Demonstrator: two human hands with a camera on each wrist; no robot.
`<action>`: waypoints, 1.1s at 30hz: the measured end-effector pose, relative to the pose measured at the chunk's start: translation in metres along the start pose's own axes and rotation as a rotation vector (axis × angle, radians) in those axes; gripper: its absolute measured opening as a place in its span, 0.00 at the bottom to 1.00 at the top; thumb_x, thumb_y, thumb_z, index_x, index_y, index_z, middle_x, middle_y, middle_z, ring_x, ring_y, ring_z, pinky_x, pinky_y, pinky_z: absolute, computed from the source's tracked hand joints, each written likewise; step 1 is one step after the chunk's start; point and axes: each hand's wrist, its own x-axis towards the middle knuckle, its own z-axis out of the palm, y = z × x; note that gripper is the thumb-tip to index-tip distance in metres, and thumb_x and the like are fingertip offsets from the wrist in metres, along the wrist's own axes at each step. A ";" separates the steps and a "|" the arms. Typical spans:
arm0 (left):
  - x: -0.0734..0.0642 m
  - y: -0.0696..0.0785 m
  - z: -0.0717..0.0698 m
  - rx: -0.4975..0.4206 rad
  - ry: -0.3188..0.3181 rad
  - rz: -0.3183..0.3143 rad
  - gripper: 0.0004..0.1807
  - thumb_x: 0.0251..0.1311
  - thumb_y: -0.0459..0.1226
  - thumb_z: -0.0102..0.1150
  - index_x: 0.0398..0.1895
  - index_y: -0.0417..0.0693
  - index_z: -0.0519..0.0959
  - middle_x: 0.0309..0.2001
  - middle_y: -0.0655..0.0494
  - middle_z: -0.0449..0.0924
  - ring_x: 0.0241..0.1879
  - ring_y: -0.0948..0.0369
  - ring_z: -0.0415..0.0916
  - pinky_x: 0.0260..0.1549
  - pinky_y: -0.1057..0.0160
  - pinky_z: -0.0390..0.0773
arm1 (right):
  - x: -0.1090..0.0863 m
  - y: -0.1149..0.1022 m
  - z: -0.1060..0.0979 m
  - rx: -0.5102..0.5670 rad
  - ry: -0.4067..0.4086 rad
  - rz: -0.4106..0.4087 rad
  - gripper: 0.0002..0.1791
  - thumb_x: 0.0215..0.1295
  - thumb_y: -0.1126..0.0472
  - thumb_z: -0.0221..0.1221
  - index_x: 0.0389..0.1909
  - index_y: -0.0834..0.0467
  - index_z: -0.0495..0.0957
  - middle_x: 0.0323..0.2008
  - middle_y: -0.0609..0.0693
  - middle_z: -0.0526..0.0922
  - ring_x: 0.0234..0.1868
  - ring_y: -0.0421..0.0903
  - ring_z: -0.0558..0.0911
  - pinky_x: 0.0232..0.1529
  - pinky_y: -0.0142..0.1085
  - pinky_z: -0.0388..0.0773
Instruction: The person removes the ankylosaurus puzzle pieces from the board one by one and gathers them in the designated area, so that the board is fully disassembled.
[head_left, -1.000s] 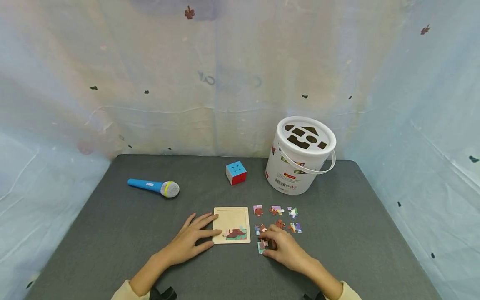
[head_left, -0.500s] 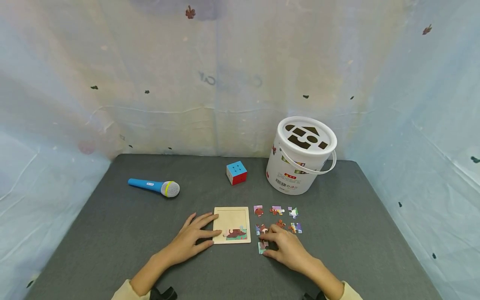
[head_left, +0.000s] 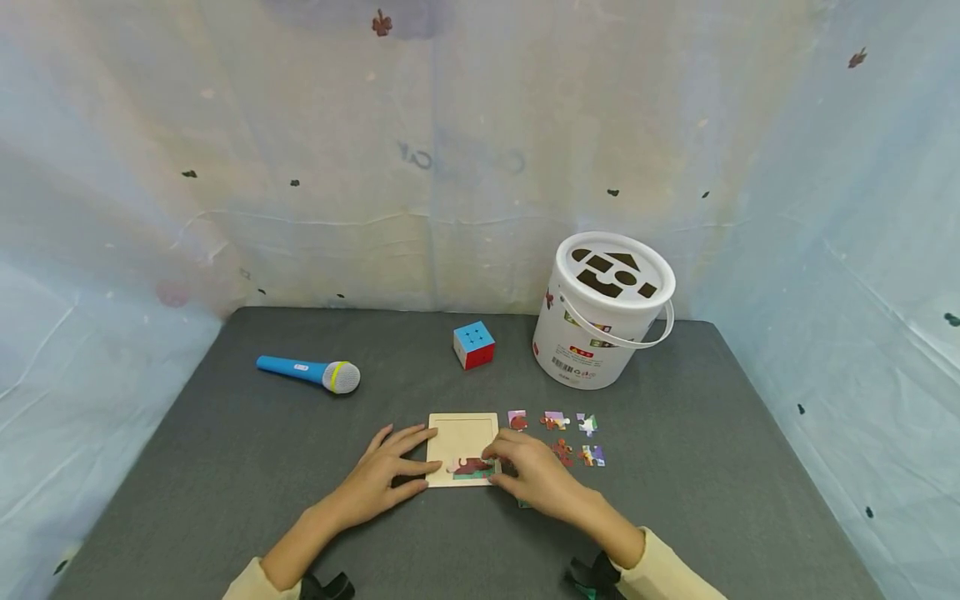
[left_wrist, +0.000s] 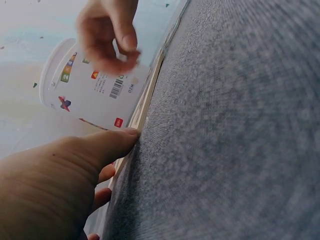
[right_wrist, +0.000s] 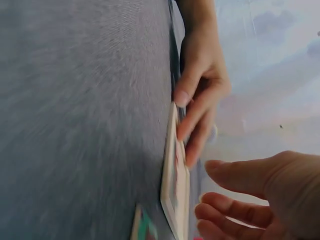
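A square wooden puzzle tray [head_left: 458, 430] lies flat on the grey table, with dog-picture pieces [head_left: 469, 468] in its lower right part. My left hand [head_left: 392, 468] rests spread on the tray's left side, fingertips over the frame and thumb at its edge. The right hand [head_left: 542, 477] hovers over the tray's lower right corner. In the right wrist view its thumb [right_wrist: 232, 175] and fingers stand apart with nothing seen between them. A green piece [head_left: 523, 504] shows partly below that hand; the spot just above is hidden. Several loose pieces [head_left: 555, 421] lie right of the tray.
Behind the pieces stands a white bucket [head_left: 588, 362] with a shape-sorter lid and a handle. A blue and red puzzle cube [head_left: 474, 346] is left of it. A blue toy microphone [head_left: 307, 372] lies at the left. A pale curtain [head_left: 480, 167] hangs around the table.
My right hand has left the lowest loose piece and moved left and slightly up to the tray's right side. That piece stays on the table. The left hand has not moved.
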 end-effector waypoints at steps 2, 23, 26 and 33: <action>0.000 -0.001 0.000 -0.004 0.007 0.008 0.19 0.62 0.43 0.67 0.57 0.54 0.84 0.72 0.49 0.66 0.72 0.44 0.58 0.65 0.29 0.46 | 0.011 -0.002 0.006 0.023 -0.009 -0.040 0.14 0.58 0.67 0.71 0.45 0.60 0.84 0.40 0.51 0.82 0.39 0.46 0.81 0.41 0.31 0.78; 0.000 0.002 0.000 -0.016 0.013 0.010 0.19 0.60 0.41 0.69 0.56 0.54 0.85 0.72 0.48 0.66 0.72 0.44 0.58 0.65 0.29 0.46 | 0.041 -0.002 0.030 0.030 -0.146 -0.003 0.14 0.60 0.63 0.70 0.47 0.58 0.83 0.35 0.47 0.77 0.31 0.36 0.75 0.34 0.26 0.72; 0.000 0.002 0.000 -0.015 0.013 0.007 0.19 0.60 0.41 0.69 0.56 0.54 0.85 0.71 0.48 0.66 0.72 0.44 0.58 0.65 0.29 0.46 | 0.040 -0.002 0.031 0.035 -0.150 -0.005 0.13 0.61 0.64 0.69 0.47 0.58 0.84 0.35 0.47 0.77 0.30 0.35 0.73 0.33 0.26 0.71; 0.000 0.002 0.000 -0.027 0.015 -0.001 0.19 0.60 0.41 0.69 0.55 0.54 0.85 0.72 0.48 0.66 0.72 0.44 0.58 0.65 0.29 0.46 | 0.040 0.001 0.030 0.093 -0.127 0.010 0.11 0.60 0.68 0.69 0.43 0.62 0.82 0.35 0.51 0.74 0.30 0.41 0.74 0.33 0.27 0.72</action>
